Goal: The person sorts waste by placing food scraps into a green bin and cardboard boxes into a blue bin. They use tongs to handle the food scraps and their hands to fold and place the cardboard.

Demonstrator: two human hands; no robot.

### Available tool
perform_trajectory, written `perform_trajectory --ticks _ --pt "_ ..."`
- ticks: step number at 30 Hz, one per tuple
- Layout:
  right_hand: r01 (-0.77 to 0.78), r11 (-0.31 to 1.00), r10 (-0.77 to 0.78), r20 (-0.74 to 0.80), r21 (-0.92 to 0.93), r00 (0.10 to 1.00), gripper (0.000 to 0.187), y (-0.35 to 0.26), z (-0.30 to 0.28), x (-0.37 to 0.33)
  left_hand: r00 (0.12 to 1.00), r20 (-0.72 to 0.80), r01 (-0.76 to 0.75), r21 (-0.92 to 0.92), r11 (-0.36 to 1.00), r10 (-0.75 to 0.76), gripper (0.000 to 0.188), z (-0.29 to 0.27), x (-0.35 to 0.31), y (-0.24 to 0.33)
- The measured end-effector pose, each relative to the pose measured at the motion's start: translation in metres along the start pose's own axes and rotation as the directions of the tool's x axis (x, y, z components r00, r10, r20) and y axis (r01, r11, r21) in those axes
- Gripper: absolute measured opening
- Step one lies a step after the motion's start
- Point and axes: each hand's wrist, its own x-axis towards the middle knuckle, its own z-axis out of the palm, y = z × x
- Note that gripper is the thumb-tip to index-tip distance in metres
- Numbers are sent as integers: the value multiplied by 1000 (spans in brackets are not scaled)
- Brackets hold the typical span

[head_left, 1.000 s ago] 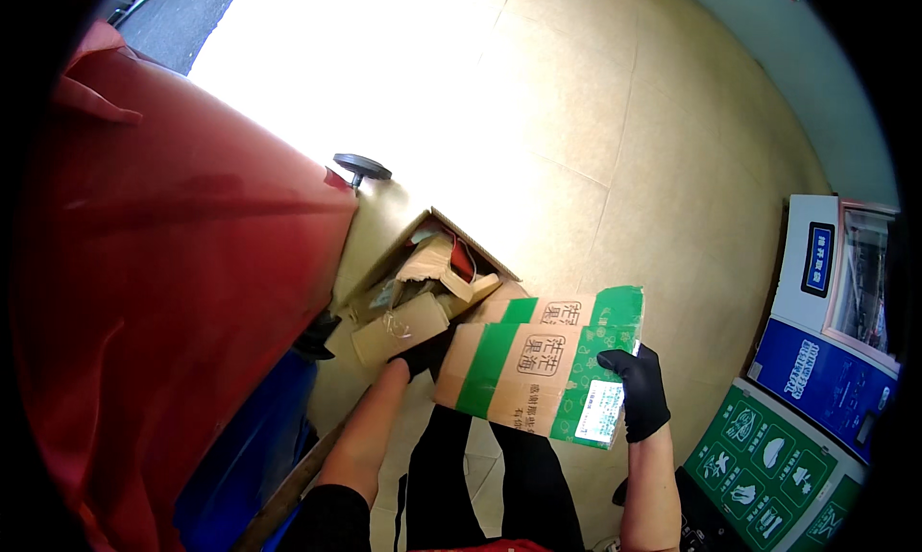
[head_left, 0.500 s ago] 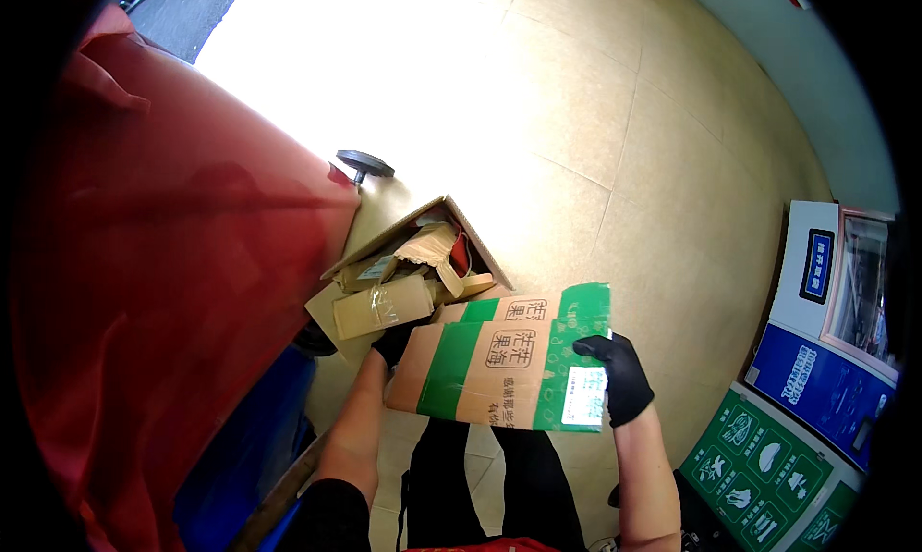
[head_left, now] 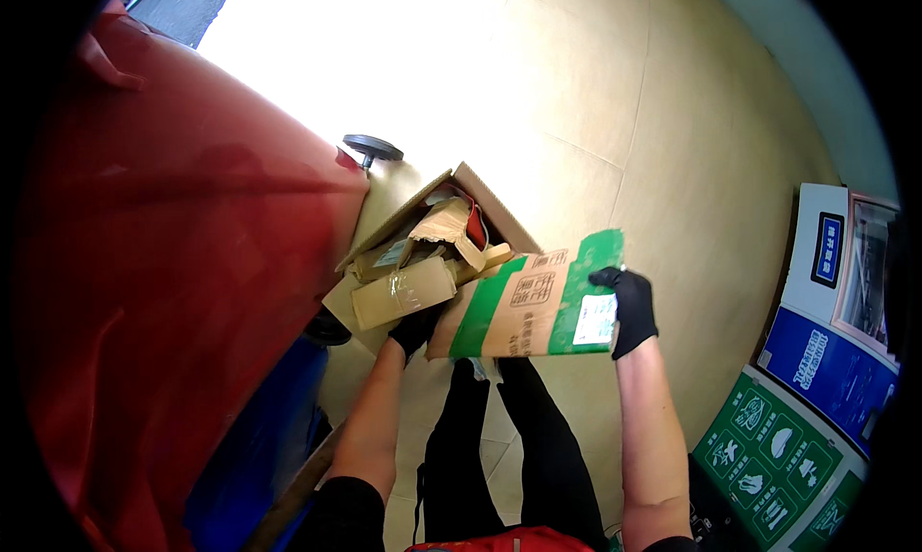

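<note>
My right hand (head_left: 631,312), in a black glove, grips the right end of a flattened cardboard box (head_left: 519,307) printed with green bands and bearing a white label. The thumb lies on top of the cardboard. My left hand (head_left: 415,331), also gloved in black, is at the cardboard's left end, beside a small taped brown box (head_left: 403,294); its fingers are hidden. Just beyond, an open brown carton (head_left: 497,208) holds torn cardboard (head_left: 444,223) and something red (head_left: 475,227). The small box leans at the carton's near side. The flattened box's far left corner reaches the carton's contents.
A large red bin (head_left: 211,225) fills the left, with a black caster (head_left: 373,148) near the carton. Below it is a blue bin (head_left: 252,446). On the right stand a blue-and-white cabinet (head_left: 831,369) and a green panel with pictures (head_left: 766,451). Tiled floor (head_left: 576,120) stretches ahead.
Both hands have moved forward with the flattened box, which is now tilted up more and nearer the carton. The carton's right wall shows more.
</note>
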Motion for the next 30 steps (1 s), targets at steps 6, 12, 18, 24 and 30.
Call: perform_trajectory --ticks 6,12,18,24,30 --pt "115 993 -116 -81 -22 990 12 -45 25 -4 986 -60 -135 264 955 156 62 -35 28 -76" --pt "37 991 -27 -76 126 997 10 -51 28 -1 997 -23 69 20 997 -68 61 0 12 -24" --pt "48 996 -53 67 78 996 12 -71 41 -7 987 108 -145 233 962 122 57 1 5 -7" --pt "151 988 -156 170 40 973 17 -110 56 -21 999 -25 -30 116 993 33 41 -9 30 -47" --pt "110 982 -134 156 153 979 26 -81 89 -26 989 -42 -127 258 958 142 38 -18 41 -43"
